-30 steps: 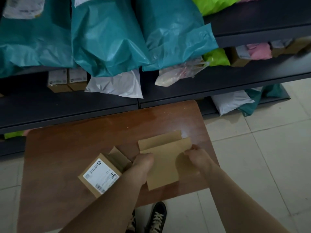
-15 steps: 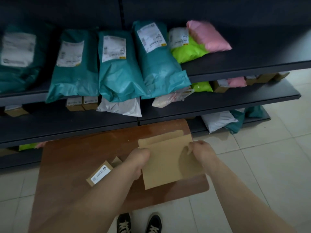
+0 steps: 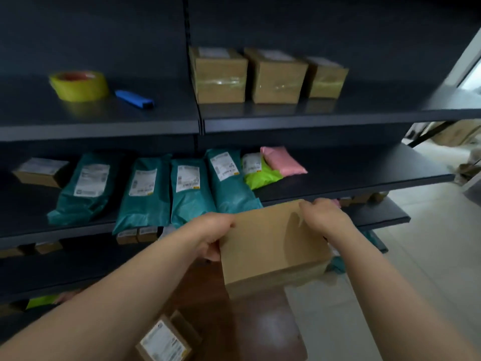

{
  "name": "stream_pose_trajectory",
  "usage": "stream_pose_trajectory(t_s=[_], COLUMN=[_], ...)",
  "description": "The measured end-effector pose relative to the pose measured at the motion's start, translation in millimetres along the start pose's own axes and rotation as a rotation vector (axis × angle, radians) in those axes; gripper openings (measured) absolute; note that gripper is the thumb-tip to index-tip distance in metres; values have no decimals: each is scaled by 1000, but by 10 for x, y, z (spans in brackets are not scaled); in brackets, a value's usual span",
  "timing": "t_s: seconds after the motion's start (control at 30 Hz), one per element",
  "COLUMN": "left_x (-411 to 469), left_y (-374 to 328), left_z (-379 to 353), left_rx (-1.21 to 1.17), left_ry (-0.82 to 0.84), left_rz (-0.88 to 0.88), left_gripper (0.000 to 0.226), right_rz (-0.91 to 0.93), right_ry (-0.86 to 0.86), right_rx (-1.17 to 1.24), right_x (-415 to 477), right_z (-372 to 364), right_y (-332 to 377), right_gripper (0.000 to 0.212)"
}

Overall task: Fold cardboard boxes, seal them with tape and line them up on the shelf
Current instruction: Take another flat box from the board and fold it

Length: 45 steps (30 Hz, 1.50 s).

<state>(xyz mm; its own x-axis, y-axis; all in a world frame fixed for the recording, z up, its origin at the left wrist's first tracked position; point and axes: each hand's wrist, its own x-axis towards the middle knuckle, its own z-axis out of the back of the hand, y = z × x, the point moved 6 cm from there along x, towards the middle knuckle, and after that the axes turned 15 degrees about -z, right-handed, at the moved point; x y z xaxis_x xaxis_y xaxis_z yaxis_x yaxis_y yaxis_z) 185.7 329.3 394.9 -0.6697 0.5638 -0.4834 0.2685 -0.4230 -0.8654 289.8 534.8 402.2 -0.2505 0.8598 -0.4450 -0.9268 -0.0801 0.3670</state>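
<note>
Holding the cardboard box (image 3: 270, 246) with both hands, the person has it raised above the wooden table (image 3: 247, 334), in front of the shelving. The box is unsealed and appears partly flattened, with its broad brown face toward the camera and tilted slightly. The left hand (image 3: 213, 238) grips the left edge, fingers curled round the cardboard. The right hand (image 3: 325, 217) grips the upper right corner, fingers bent over the top edge and clamped on it. On the upper shelf (image 3: 364, 108), three sealed boxes (image 3: 277, 78) stand side by side in a row, touching or nearly so, with tape visible across their front faces. Further left on the same shelf lies a yellow tape roll (image 3: 79, 86), flat on its side, with a blue cutter (image 3: 134, 99) just beside it. The middle shelf (image 3: 364, 170) carries a row of teal mailers (image 3: 187, 188) with white labels, then a green parcel (image 3: 257, 173) and a pink parcel (image 3: 282, 161) that overlap. A small labelled box (image 3: 164, 342) rests on the table near the bottom edge of the view, under the left forearm.
</note>
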Motion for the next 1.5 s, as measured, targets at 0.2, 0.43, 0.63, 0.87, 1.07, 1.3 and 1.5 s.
stream_pose_trajectory(t_s=[0.2,0.43,0.63,0.87,1.07,1.3,1.5], left_x=[-360,-629,-775,-851,-671,-214,-81], left_y=[-902,-1575,-1829,-1985,-1791,-1446,-1573], left_z=[290,859,1497,2382,3171,3648,3828], left_rx=[83,-20,-27,8,-83,-426,-468], left_ry=[-63,-255,-474,-615,-630,-453,-199], left_rz=[-232,-427,-534,-612,-559,-475,-491], left_gripper=[24,22,47,42,61,88,117], right_rz=[121,366,528,567,682,710,646], right_ry=[-176,-267,-287,-112,121,443,527], right_rx=[24,200,329,533,688,666,1100], right_x=[-450,-1021,-1424,-1678,-2126,-2533,-2615], right_z=[864,1418,1463,1121,650,159,-4], right_y=[497,1237,1887,2611,3120,3650,3794], right_gripper=[53,49,47,40,28,52,23])
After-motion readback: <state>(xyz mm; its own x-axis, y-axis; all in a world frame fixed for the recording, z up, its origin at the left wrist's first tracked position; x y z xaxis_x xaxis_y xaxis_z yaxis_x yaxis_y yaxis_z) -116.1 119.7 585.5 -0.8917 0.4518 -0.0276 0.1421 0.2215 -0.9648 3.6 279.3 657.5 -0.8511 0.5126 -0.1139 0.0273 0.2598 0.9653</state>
